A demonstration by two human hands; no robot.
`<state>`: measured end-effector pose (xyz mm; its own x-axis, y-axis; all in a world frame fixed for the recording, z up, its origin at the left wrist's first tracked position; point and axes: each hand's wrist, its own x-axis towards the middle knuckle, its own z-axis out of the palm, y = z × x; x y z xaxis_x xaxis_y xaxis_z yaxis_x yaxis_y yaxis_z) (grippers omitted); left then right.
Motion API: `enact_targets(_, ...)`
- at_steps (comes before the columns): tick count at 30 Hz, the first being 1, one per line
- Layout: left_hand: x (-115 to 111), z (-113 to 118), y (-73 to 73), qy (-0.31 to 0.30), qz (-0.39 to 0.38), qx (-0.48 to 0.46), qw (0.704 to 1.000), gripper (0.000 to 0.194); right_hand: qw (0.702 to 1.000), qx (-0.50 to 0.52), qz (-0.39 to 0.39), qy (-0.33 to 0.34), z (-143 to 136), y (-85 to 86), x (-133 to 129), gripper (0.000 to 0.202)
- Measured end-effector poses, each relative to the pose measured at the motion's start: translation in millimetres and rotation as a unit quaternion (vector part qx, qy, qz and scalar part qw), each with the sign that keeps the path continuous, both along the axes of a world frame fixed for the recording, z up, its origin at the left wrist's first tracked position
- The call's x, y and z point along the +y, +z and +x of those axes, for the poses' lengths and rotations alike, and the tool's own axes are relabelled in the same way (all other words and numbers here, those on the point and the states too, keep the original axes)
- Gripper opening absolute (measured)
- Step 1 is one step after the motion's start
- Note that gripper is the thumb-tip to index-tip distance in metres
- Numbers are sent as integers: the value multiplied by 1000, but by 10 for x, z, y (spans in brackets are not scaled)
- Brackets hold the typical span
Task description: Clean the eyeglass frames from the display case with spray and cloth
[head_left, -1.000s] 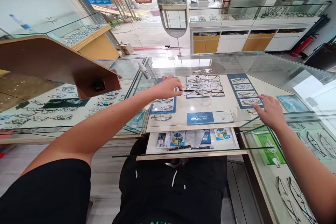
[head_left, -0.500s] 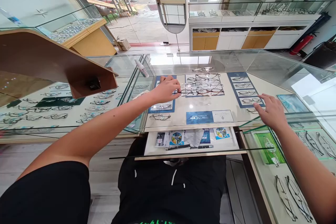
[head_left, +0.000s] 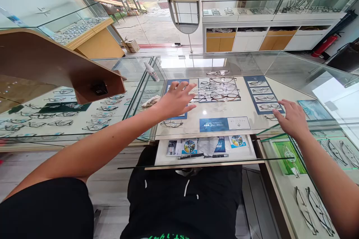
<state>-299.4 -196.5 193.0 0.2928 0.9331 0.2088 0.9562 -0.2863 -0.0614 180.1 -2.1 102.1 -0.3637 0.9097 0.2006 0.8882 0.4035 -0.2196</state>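
Note:
My left hand (head_left: pixel 179 101), fingers spread and holding nothing, is over the left blue card, just left of a cluster of eyeglasses (head_left: pixel 220 89) on the glass counter. Its palm hides part of that card. One pair of glasses (head_left: pixel 171 123) lies below the hand. On the right, my right hand (head_left: pixel 293 117) has its fingers apart with nothing in them, beside the lower end of a long blue card (head_left: pixel 251 99) that bears several glasses. A blue and white leaflet (head_left: pixel 214 124) lies between the hands, nearer to me.
A white bottle (head_left: pixel 152 71) and a crumpled cloth (head_left: pixel 151 101) are left of my left hand. An open drawer (head_left: pixel 165 160) holds papers and two pens. A brown panel (head_left: pixel 56 59) juts in from the left. More glasses (head_left: pixel 304 205) lie at the lower right.
My left hand has let go of the glasses at the cluster's left edge and opened, its fingers spreading. My right hand has barely moved.

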Motion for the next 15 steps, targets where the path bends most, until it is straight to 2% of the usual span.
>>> enact_targets(2, -207, 266, 82, -42, -6, -39, 998, 24, 1000, 1, 1, 4, -3, 4, -1, 64)
enact_targets(4, -437, 568, 97, -107, -77, -115, 985, 19, 1000, 0, 3, 7, -5, 6, -1, 64)
enact_targets(6, -637, 837, 7, -166, -231, -221, 933, 17, 1000, -4, 4, 7, -6, 8, -1, 64)
enact_targets(7, -708, 940, -82, -169, -303, -259, 901, 17, 1000, -7, 3, 6, -6, 10, -2, 64)
enact_targets(9, -770, 1065, -340, -147, -396, -299, 856, 20, 1000, -11, 1, 4, -7, 17, -6, 64)
enact_targets(11, -718, 1092, -674, -107, -431, -321, 836, 26, 1000, -14, 1, 3, -12, 27, -13, 64)
enact_targets(13, -570, 1061, -1033, -64, -420, -337, 840, 32, 1000, -16, 2, 4, -20, 40, -23, 63)
enact_targets(15, -357, 1014, -1365, -21, -382, -318, 867, 36, 1000, -17, 3, 4, -30, 51, -32, 64)
